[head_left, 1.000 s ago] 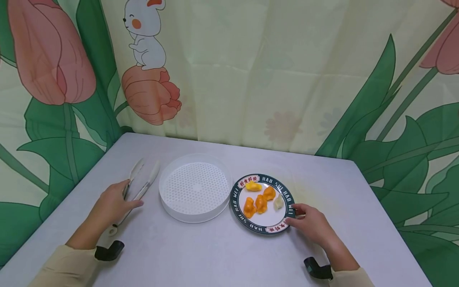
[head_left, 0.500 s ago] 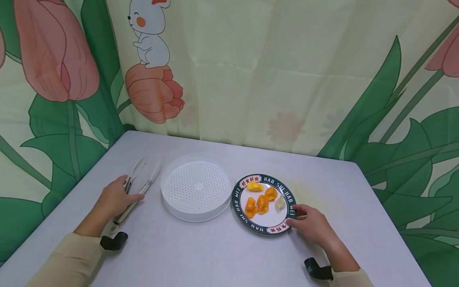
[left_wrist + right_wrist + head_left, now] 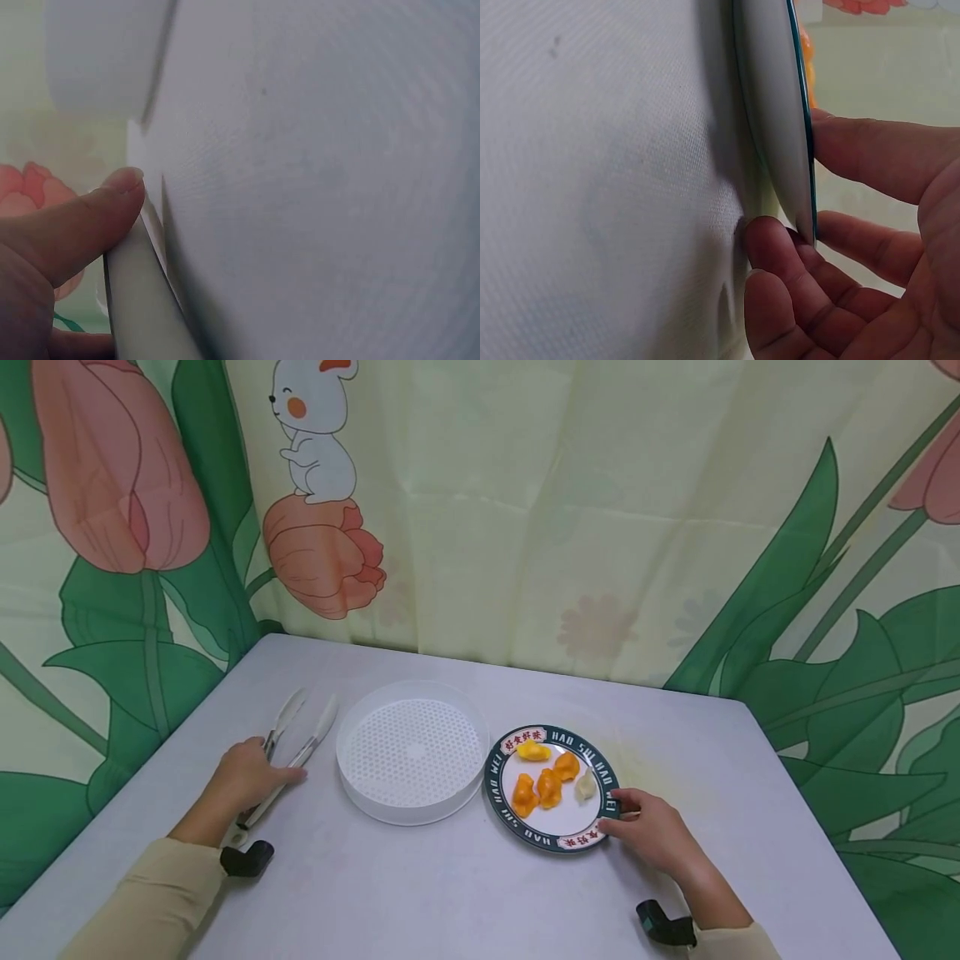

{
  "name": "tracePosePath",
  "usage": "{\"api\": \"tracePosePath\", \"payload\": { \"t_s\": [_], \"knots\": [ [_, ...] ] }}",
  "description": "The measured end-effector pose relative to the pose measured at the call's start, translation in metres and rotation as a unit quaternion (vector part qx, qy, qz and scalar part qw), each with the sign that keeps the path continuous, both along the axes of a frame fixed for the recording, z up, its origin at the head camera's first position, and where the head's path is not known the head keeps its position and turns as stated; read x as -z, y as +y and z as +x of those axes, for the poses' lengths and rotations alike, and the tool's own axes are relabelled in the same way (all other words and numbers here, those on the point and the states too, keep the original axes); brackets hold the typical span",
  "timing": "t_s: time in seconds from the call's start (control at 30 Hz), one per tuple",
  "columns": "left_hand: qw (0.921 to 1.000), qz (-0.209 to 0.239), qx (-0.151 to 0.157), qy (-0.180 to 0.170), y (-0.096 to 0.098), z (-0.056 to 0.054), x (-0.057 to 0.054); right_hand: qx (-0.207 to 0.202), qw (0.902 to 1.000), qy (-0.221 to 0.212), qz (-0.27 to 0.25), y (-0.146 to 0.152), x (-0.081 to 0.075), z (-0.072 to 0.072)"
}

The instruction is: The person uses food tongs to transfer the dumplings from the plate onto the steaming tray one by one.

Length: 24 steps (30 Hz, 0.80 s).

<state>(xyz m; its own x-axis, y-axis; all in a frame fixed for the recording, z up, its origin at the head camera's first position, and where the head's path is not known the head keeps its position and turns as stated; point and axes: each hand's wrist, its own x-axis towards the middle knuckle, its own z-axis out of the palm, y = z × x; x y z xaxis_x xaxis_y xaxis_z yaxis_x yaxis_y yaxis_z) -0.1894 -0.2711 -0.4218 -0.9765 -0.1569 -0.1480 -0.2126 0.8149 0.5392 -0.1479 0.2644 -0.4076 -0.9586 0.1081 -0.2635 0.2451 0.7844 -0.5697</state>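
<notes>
While your right hand (image 3: 652, 827) pinches the right rim of the plate (image 3: 562, 818), your left hand (image 3: 243, 781) holds the tongs (image 3: 307, 749) at the left of the table (image 3: 450, 893), its thumb on one arm; some of its fingers are hidden. The tongs' far tips stand wide apart with nothing between them. You seem to be at the step of taking up the tongs and steadying the plate; I judge that the next move calls for a firm hold on both arms, and a level rim.

On the plate sit five dumplings: one yellow (image 3: 533, 751) at the far side, three orange (image 3: 550, 787) around the middle and one white (image 3: 586, 785) to the right. Between tongs and plate stands the tray (image 3: 412, 752), no dumpling on its holed floor. You have it just beside the plate; I cannot tell whether they touch.
</notes>
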Motion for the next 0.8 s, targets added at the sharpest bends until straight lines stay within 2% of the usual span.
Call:
{"api": "tracePosePath", "payload": {
  "t_s": [0.4, 0.63, 0.8],
  "knots": [
    [0.9994, -0.033, 0.005, 0.008, 0.007, 0.0, -0.005, 0.007, 0.9993, 0.003, -0.036, 0.002, 0.005, -0.002],
    [0.999, -0.044, 0.003, 0.0, 0.007, -0.002, -0.004, 0.013, 0.9976, 0.009, -0.068, 0.006, 0.011, -0.003],
    [0.9991, -0.041, 0.002, 0.008, 0.005, -0.002, -0.001, 0.011, 0.9971, 0.01, -0.074, 0.007, 0.012, -0.004]
  ]
}}
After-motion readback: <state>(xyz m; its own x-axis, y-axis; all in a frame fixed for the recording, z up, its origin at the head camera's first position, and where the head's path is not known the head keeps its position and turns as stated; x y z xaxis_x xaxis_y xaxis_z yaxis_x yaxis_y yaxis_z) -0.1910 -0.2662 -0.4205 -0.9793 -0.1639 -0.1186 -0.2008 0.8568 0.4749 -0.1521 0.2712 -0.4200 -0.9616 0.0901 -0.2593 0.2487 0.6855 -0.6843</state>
